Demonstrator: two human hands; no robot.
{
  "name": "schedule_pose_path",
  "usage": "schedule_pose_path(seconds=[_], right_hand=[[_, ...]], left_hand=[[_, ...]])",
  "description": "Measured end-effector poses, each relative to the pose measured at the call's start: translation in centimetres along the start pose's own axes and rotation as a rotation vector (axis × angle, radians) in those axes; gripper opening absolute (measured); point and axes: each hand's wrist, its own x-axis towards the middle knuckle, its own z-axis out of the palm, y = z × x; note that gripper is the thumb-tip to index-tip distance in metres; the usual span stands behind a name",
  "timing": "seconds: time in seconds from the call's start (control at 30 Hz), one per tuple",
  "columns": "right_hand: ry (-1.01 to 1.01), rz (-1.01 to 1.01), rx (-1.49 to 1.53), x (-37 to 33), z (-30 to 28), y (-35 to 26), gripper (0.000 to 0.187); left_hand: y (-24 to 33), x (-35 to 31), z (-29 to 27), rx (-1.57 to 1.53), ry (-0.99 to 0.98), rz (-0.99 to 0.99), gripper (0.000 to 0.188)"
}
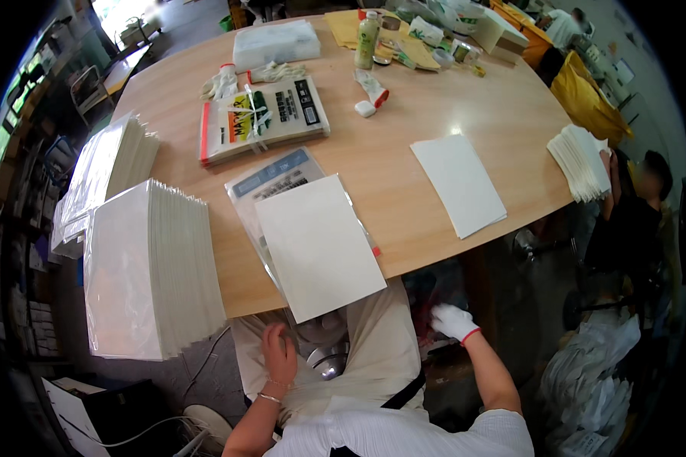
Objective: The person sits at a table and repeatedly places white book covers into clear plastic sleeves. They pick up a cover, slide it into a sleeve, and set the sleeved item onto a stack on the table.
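My bare left hand (280, 354) is over my left thigh just below the table's front edge, fingers extended, holding nothing I can see. In a white glove with a red cuff, my right hand (455, 323) hangs below the table edge beside my right knee. Dim, reddish things lie about its fingertips, too dark to make out. In front of me a blank white sheet or pad (320, 247) lies tilted, its near corner overhanging the edge. It partly covers a printed clear plastic bag (278, 177). Farther right lies a small stack of white paper (459, 185).
Two tall stacks of plastic-wrapped white pads (118, 266) stand at the left. A tied bundle of printed bags (265, 118), gloves (221, 82), a white case (365, 109) and a bottle (367, 39) lie farther back. At the right, another person (640, 206) holds a paper stack (579, 161).
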Motion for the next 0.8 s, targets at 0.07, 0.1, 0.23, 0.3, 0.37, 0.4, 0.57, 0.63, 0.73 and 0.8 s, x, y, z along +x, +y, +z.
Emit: schedule_pose_path(seconds=[0.07, 0.1, 0.23, 0.3, 0.37, 0.4, 0.57, 0.63, 0.73, 0.8], right_hand=[[0.664, -0.275, 0.209, 1.5, -1.2, -5.1, 0.033], [0.848, -0.393, 0.267, 2.1, -3.3, -7.9, 0.034], [0.645, -0.646, 0.495, 4.4, -6.6, -10.7, 0.013], [0.687, -0.89, 0.32, 4.9, -7.1, -9.8, 0.01], [0.608, -0.713, 0.325, 4.4, -7.3, -10.3, 0.012], [0.564, -0.622, 0.325, 4.0, -7.5, -10.7, 0.014], [0.703, -0.125, 0.264, 4.5, -4.9, -13.4, 0.025], [0.769, 0.022, 0.412, 4.5, -4.0, -13.9, 0.024], [0.682, 0.043, 0.758, 4.4, -2.8, -14.1, 0.026], [0.649, -0.112, 0.868, 3.9, -1.7, -14.2, 0.029]], left_hand=[[2.8, 1.7, -0.7, 0.329, -0.002, 0.257, 0.02], [3.8, 2.6, -0.9, 0.49, -0.003, 0.395, 0.022], [3.0, 4.7, -1.3, 0.384, -0.196, 0.701, 0.016], [1.3, 5.3, -1.9, 0.259, -0.336, 0.692, 0.015], [0.5, 5.3, -1.7, 0.233, -0.345, 0.513, 0.017], [0.7, 5.2, -1.6, 0.214, -0.35, 0.42, 0.019], [-1.1, 4.1, 0.3, 0.008, -0.231, -0.248, 0.023], [0.2, 4.3, 0.1, -0.264, -0.246, -0.478, 0.021], [2.3, 3.8, -0.3, -0.746, -0.354, -0.771, 0.02], [2.1, 4.3, -1.2, -0.574, -0.416, -0.557, 0.019]])
